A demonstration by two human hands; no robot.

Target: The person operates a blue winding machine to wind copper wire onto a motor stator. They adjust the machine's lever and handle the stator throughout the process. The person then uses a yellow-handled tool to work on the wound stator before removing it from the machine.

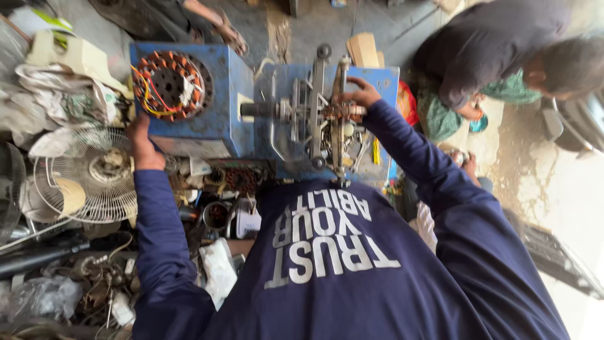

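A blue box-shaped winding machine [220, 119] stands in front of me. A motor stator [170, 85] with copper coils and yellow and red wires lies on its left top. At its middle is a metal winding jig [314, 119] with rods and brackets. My right hand [360, 94] reaches over the jig, and its fingers pinch a small copper coil [345, 113] on the spindle. My left hand [142, 143] presses on the machine's lower left corner, thumb up, with its fingers hidden behind the box. Both arms are in navy sleeves.
A white fan guard with its motor [88, 176] lies at the left among bags, wires and scrap parts. Another person [491, 44] crouches at the upper right over green cloth. A sandalled foot [228, 34] shows at the top. Small coils and tins [217, 214] sit under the machine.
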